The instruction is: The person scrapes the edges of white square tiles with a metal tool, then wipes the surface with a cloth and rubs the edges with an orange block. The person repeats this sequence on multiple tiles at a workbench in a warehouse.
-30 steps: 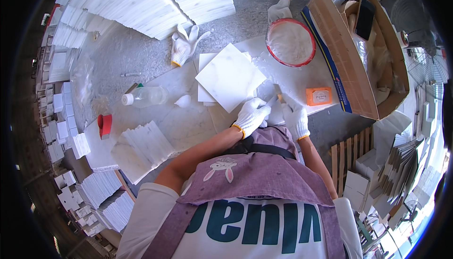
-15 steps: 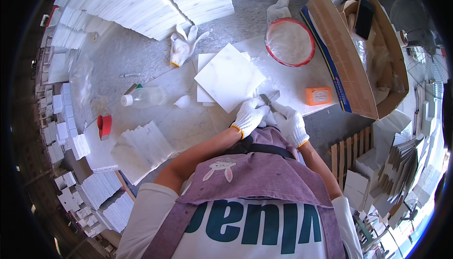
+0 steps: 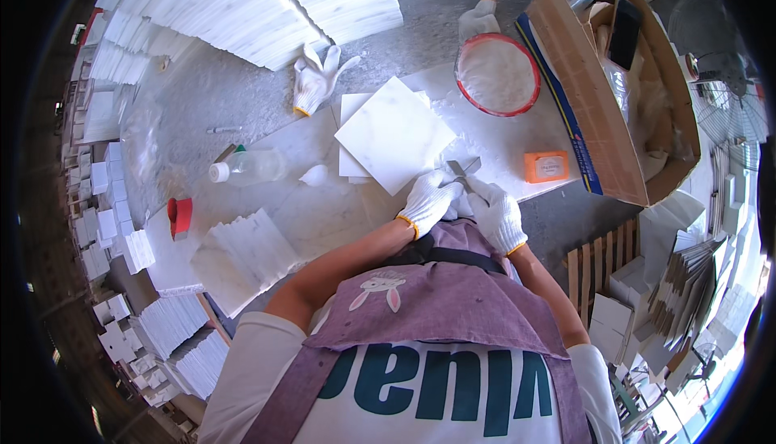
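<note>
Both my hands wear white knit gloves and meet at the near edge of the pale worktop (image 3: pixel 323 226). My right hand (image 3: pixel 495 216) grips a small grey metal blade (image 3: pixel 459 169) that points up and to the left. Beside it my left hand (image 3: pixel 428 200) is curled, with its fingertips at the blade; whatever it holds is hidden. A white square marble tile (image 3: pixel 396 133) lies tilted on another tile just beyond the hands, apart from them.
A red-rimmed bowl (image 3: pixel 497 74) and an open cardboard box (image 3: pixel 647 177) stand at the back right, with a small orange box (image 3: pixel 546 167) near my right hand. To the left are a clear plastic bottle (image 3: pixel 246 167), spare gloves (image 3: pixel 315 80), a red object (image 3: pixel 179 216) and stacks of white tiles (image 3: pixel 250 246).
Both hands have drawn slightly back from the tile's corner toward my body. The metal blade now shows between them. The tile has not moved.
</note>
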Demonstrator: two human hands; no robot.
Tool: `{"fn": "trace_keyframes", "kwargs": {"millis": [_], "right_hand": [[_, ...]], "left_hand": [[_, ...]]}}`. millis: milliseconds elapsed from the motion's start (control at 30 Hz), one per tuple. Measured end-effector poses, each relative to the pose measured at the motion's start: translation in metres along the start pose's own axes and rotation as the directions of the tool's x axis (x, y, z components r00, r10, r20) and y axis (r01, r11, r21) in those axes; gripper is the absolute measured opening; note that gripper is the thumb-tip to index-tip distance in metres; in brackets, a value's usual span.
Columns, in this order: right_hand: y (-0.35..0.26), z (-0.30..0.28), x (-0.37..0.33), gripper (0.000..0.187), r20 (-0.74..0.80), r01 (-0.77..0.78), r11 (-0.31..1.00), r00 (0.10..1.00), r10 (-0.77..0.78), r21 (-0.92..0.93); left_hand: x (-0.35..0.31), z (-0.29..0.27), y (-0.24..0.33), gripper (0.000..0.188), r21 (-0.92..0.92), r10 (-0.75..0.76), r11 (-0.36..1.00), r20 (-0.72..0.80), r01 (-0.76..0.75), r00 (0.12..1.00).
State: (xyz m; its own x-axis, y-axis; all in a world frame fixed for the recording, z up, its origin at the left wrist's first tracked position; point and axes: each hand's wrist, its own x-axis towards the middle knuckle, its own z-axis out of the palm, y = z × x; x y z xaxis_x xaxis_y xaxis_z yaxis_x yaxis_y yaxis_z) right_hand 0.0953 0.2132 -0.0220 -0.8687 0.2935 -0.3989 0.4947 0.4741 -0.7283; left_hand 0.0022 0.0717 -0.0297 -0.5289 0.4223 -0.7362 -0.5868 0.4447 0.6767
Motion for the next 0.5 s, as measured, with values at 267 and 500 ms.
{"fn": "trace_keyframes", "kwargs": {"millis": [267, 500], "right_hand": [[0.012, 0.004, 0.003, 0.037, -0.051, -0.009, 0.999, 0.999, 0.011, 0.045], [0.028, 0.01, 0.012, 0.036, -0.114, -0.021, 0.996, 0.993, 0.031, 0.092]], "left_hand": [[-0.002, 0.002, 0.002, 0.033, -0.02, -0.027, 0.999, -0.008, 0.027, 1.0], [-0.001, 0.004, -0.002, 0.033, -0.066, -0.021, 0.998, -0.025, 0.019, 0.999]]}}
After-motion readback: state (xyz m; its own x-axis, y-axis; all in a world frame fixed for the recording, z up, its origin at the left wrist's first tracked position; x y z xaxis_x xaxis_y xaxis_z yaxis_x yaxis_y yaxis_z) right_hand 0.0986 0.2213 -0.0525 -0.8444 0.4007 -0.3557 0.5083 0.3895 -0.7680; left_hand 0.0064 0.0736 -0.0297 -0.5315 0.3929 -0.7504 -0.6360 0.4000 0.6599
